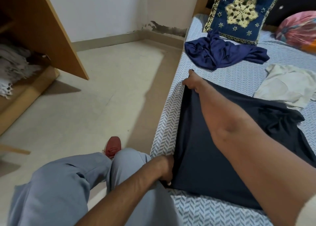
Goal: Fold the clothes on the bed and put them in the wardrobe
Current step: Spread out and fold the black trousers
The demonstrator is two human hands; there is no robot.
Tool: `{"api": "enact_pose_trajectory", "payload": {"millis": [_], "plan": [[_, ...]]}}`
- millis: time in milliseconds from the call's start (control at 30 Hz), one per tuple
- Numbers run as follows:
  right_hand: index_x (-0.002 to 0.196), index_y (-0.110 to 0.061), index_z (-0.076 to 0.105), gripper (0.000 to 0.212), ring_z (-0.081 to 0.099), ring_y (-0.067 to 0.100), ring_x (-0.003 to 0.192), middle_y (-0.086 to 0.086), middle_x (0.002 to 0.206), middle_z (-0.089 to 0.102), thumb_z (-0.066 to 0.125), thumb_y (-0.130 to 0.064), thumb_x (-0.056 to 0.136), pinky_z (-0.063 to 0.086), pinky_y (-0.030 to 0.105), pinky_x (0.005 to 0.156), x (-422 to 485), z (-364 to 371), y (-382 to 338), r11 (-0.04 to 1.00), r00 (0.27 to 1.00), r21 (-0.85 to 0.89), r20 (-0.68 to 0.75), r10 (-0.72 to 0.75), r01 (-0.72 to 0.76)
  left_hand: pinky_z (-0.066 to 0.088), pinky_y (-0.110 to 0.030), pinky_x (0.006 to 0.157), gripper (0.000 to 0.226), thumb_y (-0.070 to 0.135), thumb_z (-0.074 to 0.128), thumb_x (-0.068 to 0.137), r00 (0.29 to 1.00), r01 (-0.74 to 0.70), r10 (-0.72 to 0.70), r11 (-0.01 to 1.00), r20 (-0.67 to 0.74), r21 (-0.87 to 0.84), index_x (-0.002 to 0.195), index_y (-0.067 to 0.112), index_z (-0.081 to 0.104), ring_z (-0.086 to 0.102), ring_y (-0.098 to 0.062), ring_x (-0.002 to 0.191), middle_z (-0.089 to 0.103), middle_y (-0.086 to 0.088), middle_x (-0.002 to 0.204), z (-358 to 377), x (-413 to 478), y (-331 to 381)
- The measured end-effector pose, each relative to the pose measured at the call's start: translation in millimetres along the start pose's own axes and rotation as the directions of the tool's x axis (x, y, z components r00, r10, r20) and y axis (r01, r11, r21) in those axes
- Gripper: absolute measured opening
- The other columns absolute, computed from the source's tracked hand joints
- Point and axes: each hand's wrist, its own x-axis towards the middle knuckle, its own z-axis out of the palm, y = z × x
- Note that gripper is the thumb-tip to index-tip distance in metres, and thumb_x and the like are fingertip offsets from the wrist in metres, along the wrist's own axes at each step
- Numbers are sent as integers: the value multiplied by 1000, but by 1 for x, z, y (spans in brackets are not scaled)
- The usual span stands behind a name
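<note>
A dark navy garment [201, 140] lies spread along the near edge of the bed [230, 75]. My right hand [192, 82] pinches its far corner, with my forearm lying across the cloth. My left hand [165, 169] grips the near corner by my knee. Farther up the bed a crumpled royal-blue garment [220, 54] lies in a heap, and a cream-white garment [287, 85] lies bunched at the right. The wooden wardrobe [42, 29] stands open at the left, with grey folded fabric [13, 63] on a shelf.
A blue and gold cushion [242, 13] leans against the headboard, beside a pink bundle [299, 29]. The tiled floor [102, 97] lies between the bed and the wardrobe. My legs in grey trousers and a red shoe [113, 146] are at the bed's edge.
</note>
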Motion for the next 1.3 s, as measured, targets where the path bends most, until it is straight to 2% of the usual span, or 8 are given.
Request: {"api": "enact_pose_trajectory", "payload": {"millis": [100, 400, 600, 700, 833, 1000, 1200, 1300], "plan": [[149, -12, 35, 69, 50, 29, 117, 12, 145, 39, 65, -7, 86, 54, 47, 93, -11, 0, 10, 988, 1000, 156, 9, -10, 8, 54, -39, 92, 59, 29, 76, 79, 996, 94, -93, 993, -13, 69, 131, 14, 54, 60, -25, 111, 60, -5, 127, 5, -1, -2], [100, -18, 56, 20, 58, 12, 70, 1, 82, 61, 55, -1, 91, 52, 23, 54, -142, -4, 95, 971, 985, 234, 172, -2, -39, 55, -32, 88, 50, 31, 79, 77, 969, 220, -238, 955, -69, -198, 119, 8, 64, 66, -22, 102, 68, -6, 116, 3, -16, 2], [79, -25, 57, 24, 55, 11, 65, -9, 68, 61, 69, -5, 77, 45, 21, 61, -262, 25, 196, 993, 999, 113, 0, -42, 42, 56, -35, 87, 53, 21, 77, 76, 938, 245, -302, 925, -171, -290, 123, 7, 58, 66, -26, 103, 65, -11, 118, 15, -23, 14], [76, -26, 51, 17, 53, 13, 66, -6, 71, 58, 64, -21, 66, 48, 34, 69, -321, 33, 252, 994, 994, 92, -96, -43, 52, 54, -41, 92, 82, 11, 71, 77, 920, 277, -355, 890, -168, -363, 146, 5, 28, 62, -33, 113, 53, -19, 135, 19, -27, 22], [110, -29, 52, 52, 51, 25, 105, -2, 110, 52, 55, -43, 61, 46, 39, 85, -395, 36, 333, 938, 986, -328, -155, 65, -113, 57, -42, 85, 99, 7, 63, 83, 885, 271, -381, 888, -267, -371, 152, 11, -8, 61, -36, 113, 47, -22, 139, 28, -33, 31], [133, -33, 49, 56, 42, 28, 125, 0, 135, 48, 60, -39, 78, 42, 41, 94, -450, 28, 392, 759, 862, -443, -404, 306, -477, 54, -45, 88, 81, 11, 59, 83, 858, 214, -341, 917, -385, -337, 144, 15, 6, 60, -39, 110, 52, -27, 129, 37, -30, 26], [101, -19, 63, 31, 57, 31, 97, 6, 96, 63, 66, -14, 70, 45, 42, 76, -465, 15, 392, 759, 751, -346, -602, 272, -552, 44, -39, 93, 55, 11, 46, 91, 784, 268, -323, 946, -530, -181, 138, 7, 18, 57, -40, 115, 53, -27, 129, 48, -39, 19], [101, -19, 66, 31, 61, 32, 83, 8, 89, 61, 67, -13, 71, 46, 40, 70, -475, 7, 393, 741, 751, -381, -613, 245, -553, 43, -39, 97, 43, 11, 47, 94, 833, 287, -330, 944, -443, -164, 134, 6, 32, 55, -37, 119, 52, -26, 131, 48, -45, 22]]}}
